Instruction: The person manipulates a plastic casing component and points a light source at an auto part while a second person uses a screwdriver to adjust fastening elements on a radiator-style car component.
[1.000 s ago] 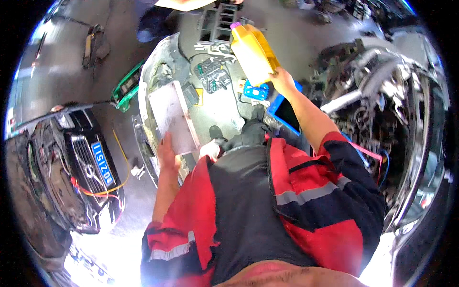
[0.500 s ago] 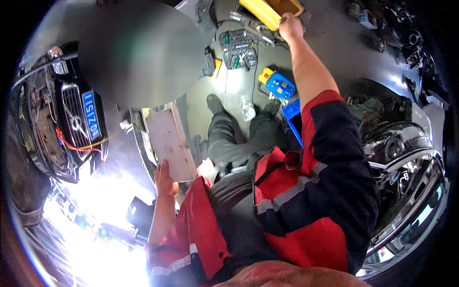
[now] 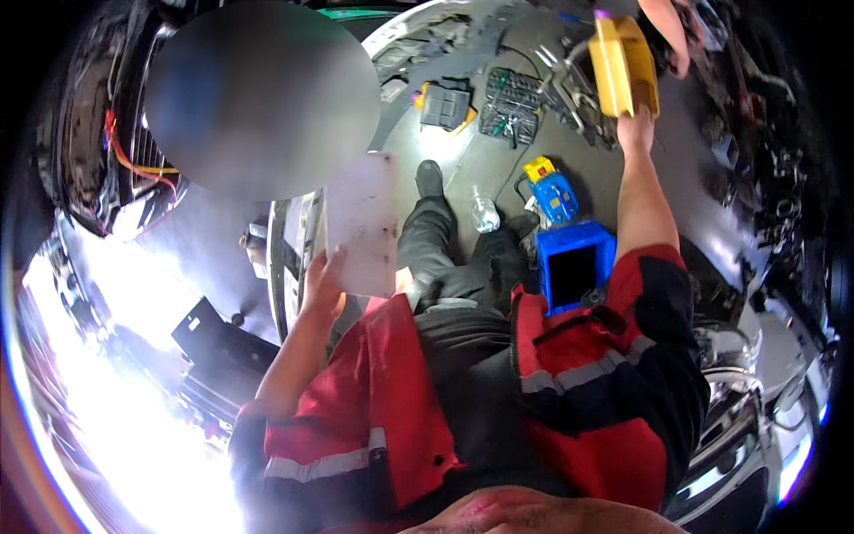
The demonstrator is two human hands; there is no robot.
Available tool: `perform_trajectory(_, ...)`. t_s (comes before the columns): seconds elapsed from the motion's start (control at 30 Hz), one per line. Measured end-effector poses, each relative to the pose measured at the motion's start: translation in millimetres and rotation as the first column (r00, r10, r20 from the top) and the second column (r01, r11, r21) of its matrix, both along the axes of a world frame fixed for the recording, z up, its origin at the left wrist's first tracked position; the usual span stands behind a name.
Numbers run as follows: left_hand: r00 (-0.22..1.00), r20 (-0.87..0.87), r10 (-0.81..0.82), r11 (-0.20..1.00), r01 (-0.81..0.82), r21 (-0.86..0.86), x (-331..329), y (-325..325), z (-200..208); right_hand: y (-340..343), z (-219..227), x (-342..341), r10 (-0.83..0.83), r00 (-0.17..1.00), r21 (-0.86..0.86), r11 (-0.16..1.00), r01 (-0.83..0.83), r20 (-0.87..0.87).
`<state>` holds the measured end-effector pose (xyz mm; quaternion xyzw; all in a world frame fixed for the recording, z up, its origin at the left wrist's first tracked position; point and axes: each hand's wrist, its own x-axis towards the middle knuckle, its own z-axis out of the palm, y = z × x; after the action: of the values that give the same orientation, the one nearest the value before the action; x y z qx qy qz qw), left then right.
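My left hand (image 3: 324, 279) is closed on the lower left edge of a pale, flat rectangular panel (image 3: 363, 236). The panel stands up beside my left thigh, and the blurred patch meets its upper end. With my right arm stretched forward, my right hand (image 3: 635, 131) grips the near end of a yellow plastic container (image 3: 612, 69). A purple part (image 3: 603, 14) shows at the container's far end. Just right of it is another person's hand and forearm (image 3: 669, 36), which look apart from it.
Between my feet stands a clear plastic bottle (image 3: 485, 214). To its right are a blue-and-yellow tool (image 3: 553, 191) and a blue bin (image 3: 578, 233). Farther off lie a socket set (image 3: 510, 107), a dark case (image 3: 447, 105) and metal parts (image 3: 569, 89). A round blur hides the upper left.
My view has shifted. My right hand has moved the yellow container rightward, and its long side now points away from me. The other person's arm has come into view. My left hand keeps the panel.
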<state>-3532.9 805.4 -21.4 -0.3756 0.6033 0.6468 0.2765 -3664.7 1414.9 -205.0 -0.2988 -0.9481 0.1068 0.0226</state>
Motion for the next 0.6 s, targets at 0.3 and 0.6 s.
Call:
perform_trajectory(0.3,0.914,-0.084,0.396,0.811,-0.305,0.499,46.2,-78.2,-78.3,-180.8,52.5,11.6,0.620,0.644,-0.557,0.757,-0.342,0.448)
perform_trajectory(0.6,0.673,-0.039,0.739,0.643,-0.687,0.339,95.3,-134.2,-55.4,-402.2,117.4,-69.2,0.847,0.298,-0.569,0.520,-0.637,0.441)
